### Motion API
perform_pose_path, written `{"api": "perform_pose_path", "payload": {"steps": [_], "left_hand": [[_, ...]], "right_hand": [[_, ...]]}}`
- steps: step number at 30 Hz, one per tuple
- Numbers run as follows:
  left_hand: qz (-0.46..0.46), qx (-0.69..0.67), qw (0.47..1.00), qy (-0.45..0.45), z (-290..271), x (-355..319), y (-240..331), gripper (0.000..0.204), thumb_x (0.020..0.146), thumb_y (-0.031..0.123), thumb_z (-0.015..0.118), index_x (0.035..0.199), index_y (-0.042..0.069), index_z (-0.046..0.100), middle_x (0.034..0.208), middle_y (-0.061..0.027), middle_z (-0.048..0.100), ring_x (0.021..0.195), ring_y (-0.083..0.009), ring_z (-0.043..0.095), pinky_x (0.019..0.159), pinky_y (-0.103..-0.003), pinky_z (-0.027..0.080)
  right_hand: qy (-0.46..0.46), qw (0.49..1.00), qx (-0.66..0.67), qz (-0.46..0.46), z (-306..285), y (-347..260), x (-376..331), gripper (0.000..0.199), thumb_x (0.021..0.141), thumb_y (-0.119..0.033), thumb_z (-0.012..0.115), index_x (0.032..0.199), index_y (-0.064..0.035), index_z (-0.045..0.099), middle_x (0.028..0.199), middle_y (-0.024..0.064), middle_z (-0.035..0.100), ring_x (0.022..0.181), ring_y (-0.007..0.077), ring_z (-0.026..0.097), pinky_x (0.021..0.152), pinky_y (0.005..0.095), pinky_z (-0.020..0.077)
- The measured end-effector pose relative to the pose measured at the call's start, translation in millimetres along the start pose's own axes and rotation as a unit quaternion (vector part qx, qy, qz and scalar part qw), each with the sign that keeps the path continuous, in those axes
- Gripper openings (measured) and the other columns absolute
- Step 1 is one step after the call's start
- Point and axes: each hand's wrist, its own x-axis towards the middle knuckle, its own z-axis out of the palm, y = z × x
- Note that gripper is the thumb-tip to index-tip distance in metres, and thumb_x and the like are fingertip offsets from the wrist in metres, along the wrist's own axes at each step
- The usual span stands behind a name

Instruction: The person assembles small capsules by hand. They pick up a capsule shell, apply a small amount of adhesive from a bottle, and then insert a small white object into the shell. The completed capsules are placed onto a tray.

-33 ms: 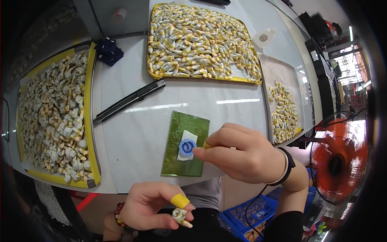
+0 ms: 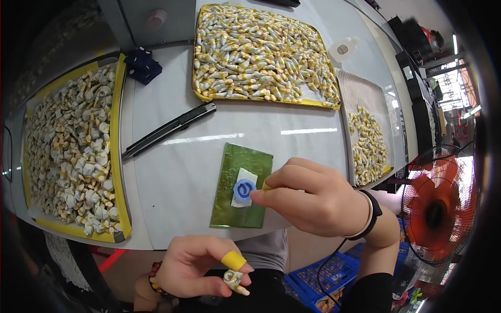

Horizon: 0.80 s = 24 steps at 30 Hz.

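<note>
My left hand (image 2: pixel 201 268) is near the lower edge, with yellow tape (image 2: pixel 233 260) round one finger. Its thumb and finger pinch a small white-and-yellow painted piece (image 2: pixel 233 278) with a hollow top and a pale tip pointing down. My right hand (image 2: pixel 308 201) is closed in a pinch over the right side of a green glassy plate (image 2: pixel 220 208). The thumb tip meets the edge of a small blue round dish (image 2: pixel 243 191), which sits on a white pad (image 2: pixel 241 203) on the plate. Whatever the right fingers grip is hidden.
Trays of small painted pieces stand at the left (image 2: pixel 121 156), far middle (image 2: pixel 271 101) and right (image 2: pixel 361 86). A black utility knife (image 2: pixel 169 128) lies beyond the plate. A white bottle (image 2: pixel 343 49), dark cloth (image 2: pixel 142 66), orange fan (image 2: pixel 436 211) and blue crates (image 2: pixel 318 276) surround the workplace.
</note>
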Motion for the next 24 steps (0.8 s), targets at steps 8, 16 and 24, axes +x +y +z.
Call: {"api": "perform_pose_path", "payload": {"steps": [8,16,24], "left_hand": [[0.022,0.038,0.998,0.048,2.3,-2.5,4.2,0.029,0.073,0.010,0.075,0.094,-0.006,0.061,0.088,-0.0163,0.065,0.081,-0.0224,0.061,0.072,-0.033,0.051],[0.143,0.259,0.953,0.065,-1.6,-1.2,-0.2,0.032,0.069,0.005,0.077,0.096,-0.006,0.062,0.086,-0.0140,0.066,0.075,-0.0211,0.063,0.067,-0.029,0.048],[0.206,0.483,0.851,0.002,2.1,9.9,9.2,0.042,0.060,0.019,0.085,0.089,0.004,0.058,0.080,-0.0102,0.065,0.072,-0.0214,0.063,0.063,-0.030,0.053]], "right_hand": [[-0.059,0.998,-0.037,0.006,2.4,-1.1,15.1,0.028,0.060,0.003,0.061,0.087,-0.0005,0.060,0.080,0.0078,0.056,0.072,0.0234,0.054,0.062,0.0309,0.0476],[0.068,0.998,-0.006,-0.002,8.2,-8.2,12.5,0.023,0.060,0.004,0.067,0.082,-0.0024,0.063,0.075,0.0060,0.058,0.064,0.0204,0.056,0.054,0.0279,0.0467],[0.169,0.955,0.235,0.069,9.2,-47.4,-9.3,0.018,0.062,0.004,0.076,0.074,-0.0068,0.066,0.070,0.0066,0.066,0.055,0.0192,0.062,0.049,0.0272,0.0504]]}}
